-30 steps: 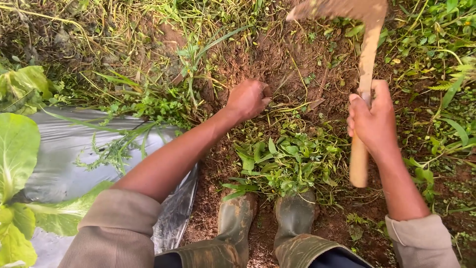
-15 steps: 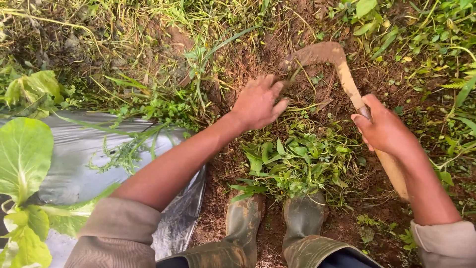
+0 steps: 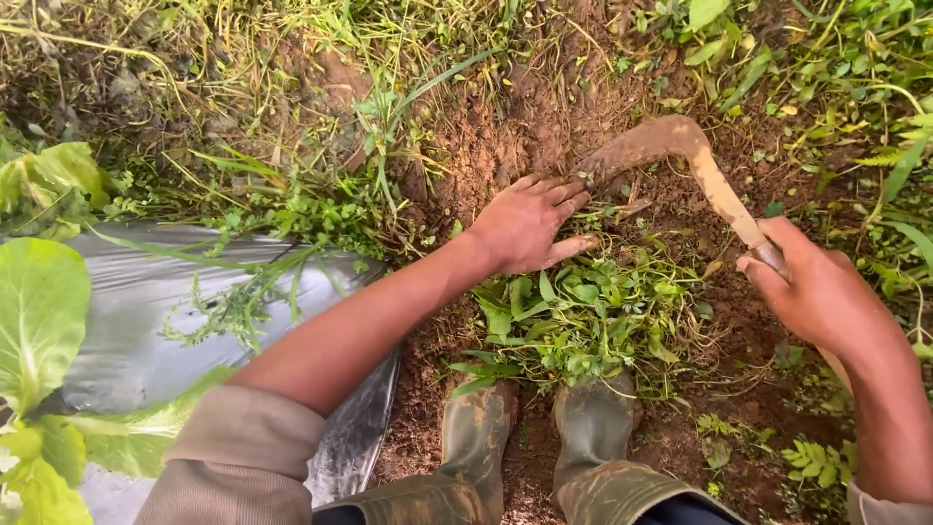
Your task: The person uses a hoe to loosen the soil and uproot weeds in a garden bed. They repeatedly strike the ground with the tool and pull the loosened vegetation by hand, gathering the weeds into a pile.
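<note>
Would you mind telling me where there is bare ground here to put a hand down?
Bare soil lies above the left hand, left of the hoe blade. A smaller patch sits between the boots. The weed pile between the hands is crowded; the right hand grips the hoe handle.

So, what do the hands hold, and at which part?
The right hand holds a hoe by its wooden handle, near the blade. The left hand holds nothing; it rests flat on the soil.
</note>
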